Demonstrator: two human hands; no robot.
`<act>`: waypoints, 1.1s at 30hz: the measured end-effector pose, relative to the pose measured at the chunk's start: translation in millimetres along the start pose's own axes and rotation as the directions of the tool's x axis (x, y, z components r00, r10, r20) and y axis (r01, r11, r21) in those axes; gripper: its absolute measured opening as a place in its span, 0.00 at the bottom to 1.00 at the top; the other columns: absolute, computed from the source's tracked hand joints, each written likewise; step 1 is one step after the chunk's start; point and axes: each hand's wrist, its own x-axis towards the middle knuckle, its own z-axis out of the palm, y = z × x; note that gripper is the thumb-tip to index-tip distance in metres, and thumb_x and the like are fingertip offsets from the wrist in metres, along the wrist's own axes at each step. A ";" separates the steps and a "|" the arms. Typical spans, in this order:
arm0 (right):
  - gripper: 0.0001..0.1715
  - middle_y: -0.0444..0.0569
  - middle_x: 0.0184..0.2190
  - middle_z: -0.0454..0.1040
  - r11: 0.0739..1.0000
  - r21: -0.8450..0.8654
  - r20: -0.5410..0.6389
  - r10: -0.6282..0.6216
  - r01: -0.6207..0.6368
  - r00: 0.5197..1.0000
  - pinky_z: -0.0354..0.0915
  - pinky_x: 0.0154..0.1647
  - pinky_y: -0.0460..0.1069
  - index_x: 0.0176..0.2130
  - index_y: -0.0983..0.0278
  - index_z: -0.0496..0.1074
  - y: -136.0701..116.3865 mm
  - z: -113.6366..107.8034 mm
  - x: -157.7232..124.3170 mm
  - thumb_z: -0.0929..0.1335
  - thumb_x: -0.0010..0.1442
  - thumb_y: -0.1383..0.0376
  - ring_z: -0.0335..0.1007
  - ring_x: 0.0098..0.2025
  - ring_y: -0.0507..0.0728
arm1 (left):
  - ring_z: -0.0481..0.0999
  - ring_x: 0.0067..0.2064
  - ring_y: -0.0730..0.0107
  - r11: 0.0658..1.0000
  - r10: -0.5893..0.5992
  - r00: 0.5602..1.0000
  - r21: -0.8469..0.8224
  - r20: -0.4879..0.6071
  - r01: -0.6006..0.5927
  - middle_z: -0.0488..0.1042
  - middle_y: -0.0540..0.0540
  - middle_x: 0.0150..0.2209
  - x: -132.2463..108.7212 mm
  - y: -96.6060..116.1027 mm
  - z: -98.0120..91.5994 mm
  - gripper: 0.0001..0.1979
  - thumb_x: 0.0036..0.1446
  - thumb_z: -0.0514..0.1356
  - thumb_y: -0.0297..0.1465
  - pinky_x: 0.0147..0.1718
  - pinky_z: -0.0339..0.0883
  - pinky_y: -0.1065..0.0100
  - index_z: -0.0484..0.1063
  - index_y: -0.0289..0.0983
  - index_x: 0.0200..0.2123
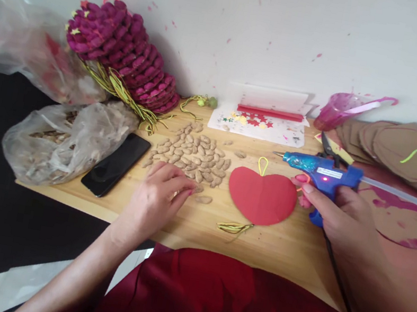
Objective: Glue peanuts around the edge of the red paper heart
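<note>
My right hand (347, 213) is wrapped round a blue hot glue gun (317, 170). Its nozzle points left, a small red light glows on its side, and a clear glue stick sticks out of the back. Just left of that hand lies a red heart-shaped piece (261, 197), with a yellow loop at its top and a yellow-green tassel (235, 228) below. My left hand (159, 195) is closed in a pinch at the near edge of a pile of peanuts (193, 153). A peanut (198, 188) shows at its fingertips, partly hidden by them.
Behind stand stacked magenta-painted hearts (126, 50), a white sheet with star stickers (256, 124) and a pink cup (335, 111). Left are a black phone (116, 164) and a plastic bag of peanuts (61, 143). Scissors (332, 151) and cardboard hearts (406, 153) lie right.
</note>
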 end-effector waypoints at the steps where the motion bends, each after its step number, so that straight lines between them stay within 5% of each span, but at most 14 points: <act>1: 0.20 0.46 0.29 0.78 1.000 0.012 0.006 -0.003 0.003 1.000 0.63 0.35 0.50 0.31 0.63 0.77 -1.9 1.0 -0.6 0.78 0.51 0.50 0.69 0.31 0.54 | 0.72 0.42 0.62 1.000 0.006 1.000 0.000 0.008 -0.006 0.75 0.44 0.37 4.7 2.6 1.3 0.05 0.64 0.63 0.26 0.44 0.69 0.59 0.79 0.39 0.39; 10: 0.16 0.45 0.28 0.77 1.000 0.021 -0.032 0.011 -0.010 0.999 0.64 0.35 0.50 0.30 0.61 0.77 -8.7 4.9 -5.7 0.78 0.51 0.52 0.69 0.30 0.53 | 0.72 0.42 0.56 0.994 0.041 0.994 0.097 0.101 -0.051 0.76 0.43 0.37 36.0 13.0 18.0 0.04 0.63 0.64 0.29 0.45 0.69 0.55 0.78 0.37 0.41; 17: 0.18 0.45 0.26 0.74 1.000 0.026 -0.037 0.013 -0.012 0.999 0.61 0.33 0.50 0.26 0.61 0.75 -17.1 4.6 -11.1 0.77 0.52 0.51 0.67 0.31 0.55 | 0.71 0.42 0.54 0.985 0.010 0.996 0.173 0.083 -0.025 0.77 0.43 0.36 43.0 3.0 14.0 0.03 0.62 0.63 0.26 0.45 0.67 0.54 0.79 0.38 0.37; 33: 0.15 0.43 0.24 0.72 0.995 0.097 0.003 -0.003 0.003 1.000 0.65 0.37 0.50 0.29 0.62 0.76 -15.8 3.1 -11.0 0.77 0.54 0.55 0.72 0.33 0.55 | 0.71 0.45 0.55 0.999 -0.007 0.981 0.041 0.192 -0.001 0.77 0.44 0.38 38.0 13.2 24.3 0.04 0.62 0.63 0.26 0.48 0.66 0.54 0.79 0.38 0.39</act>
